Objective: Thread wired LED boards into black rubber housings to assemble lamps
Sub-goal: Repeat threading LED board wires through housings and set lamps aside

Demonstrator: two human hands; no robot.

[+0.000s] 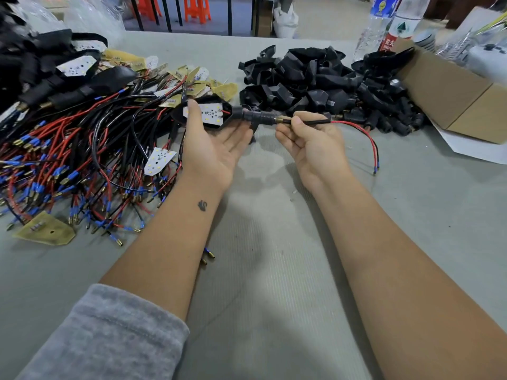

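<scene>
My left hand (212,145) holds a black rubber housing (248,115) palm up, thumb lying over the white LED board (210,113) seated in its wide end. The housing's narrow ribbed neck points right. My right hand (310,139) pinches the black-sleeved wire (315,122) just where it leaves the neck at a brass thread. The red and black leads (369,138) curve right and down to the table, ending in blue terminals.
A tangle of wired LED boards (82,160) covers the left of the grey table (274,270). Finished lamps (55,75) lie far left. Empty black housings (323,80) are heaped behind my right hand. A cardboard box (452,97) and water bottles (384,26) stand at the right.
</scene>
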